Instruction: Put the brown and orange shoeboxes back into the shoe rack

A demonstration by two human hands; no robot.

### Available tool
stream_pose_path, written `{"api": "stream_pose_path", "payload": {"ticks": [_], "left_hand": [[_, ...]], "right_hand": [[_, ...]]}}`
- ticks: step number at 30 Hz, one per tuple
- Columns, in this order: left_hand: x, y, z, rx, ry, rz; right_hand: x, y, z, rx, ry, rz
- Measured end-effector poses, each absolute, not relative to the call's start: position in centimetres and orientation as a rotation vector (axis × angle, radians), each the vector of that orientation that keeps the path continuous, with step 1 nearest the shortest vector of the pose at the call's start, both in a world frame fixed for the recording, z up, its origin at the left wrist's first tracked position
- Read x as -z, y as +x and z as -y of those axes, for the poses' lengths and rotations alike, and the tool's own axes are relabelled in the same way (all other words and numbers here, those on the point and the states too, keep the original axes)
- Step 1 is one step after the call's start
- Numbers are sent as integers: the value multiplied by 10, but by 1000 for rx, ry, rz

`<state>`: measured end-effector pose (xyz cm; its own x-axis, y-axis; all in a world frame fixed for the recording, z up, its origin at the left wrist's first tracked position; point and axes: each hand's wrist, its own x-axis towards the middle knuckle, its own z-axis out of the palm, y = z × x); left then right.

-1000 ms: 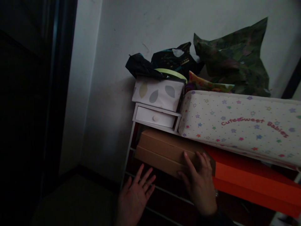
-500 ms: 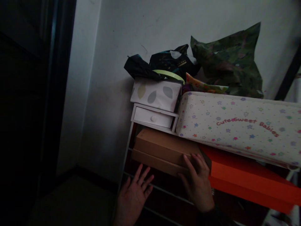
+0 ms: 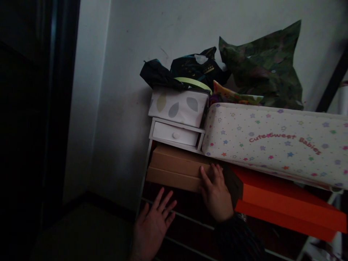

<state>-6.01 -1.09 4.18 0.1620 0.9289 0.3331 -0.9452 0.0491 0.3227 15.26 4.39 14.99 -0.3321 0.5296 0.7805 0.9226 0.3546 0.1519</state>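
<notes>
The half-curled right hand (image 3: 218, 200) seemingly steadies a brown oblong cardboard box (image 3: 174, 163) (grip unclear); support likely needs the spread, empty left hand (image 3: 152, 224).

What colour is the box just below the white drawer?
Brown; the box shows best in the head view.

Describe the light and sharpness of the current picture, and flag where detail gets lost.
Head view: dim overall, nearly black along the left edge; head view: deep shadow beneath the brown box hides most detail; head view: lettering on the white star-print container is readable; head view: the black bags blend together.
</notes>
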Motion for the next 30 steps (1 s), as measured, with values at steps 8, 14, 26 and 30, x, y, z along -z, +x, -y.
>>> {"api": "stream_pose_path", "payload": {"ticks": [8, 14, 26, 30], "left_hand": [[-38, -62, 6, -1464, 483, -32], [-39, -68, 8, -1459, 473, -36], [-41, -51, 9, -1428, 484, -106], [-36, -45, 5, -1395, 503, -120]], "right_hand": [[-142, 160, -18, 668, -1241, 2054], [-122, 201, 11, 817, -1156, 1843], [-107, 329, -27, 952, -1499, 1457], [-106, 326, -35, 979, -1528, 1468]]}}
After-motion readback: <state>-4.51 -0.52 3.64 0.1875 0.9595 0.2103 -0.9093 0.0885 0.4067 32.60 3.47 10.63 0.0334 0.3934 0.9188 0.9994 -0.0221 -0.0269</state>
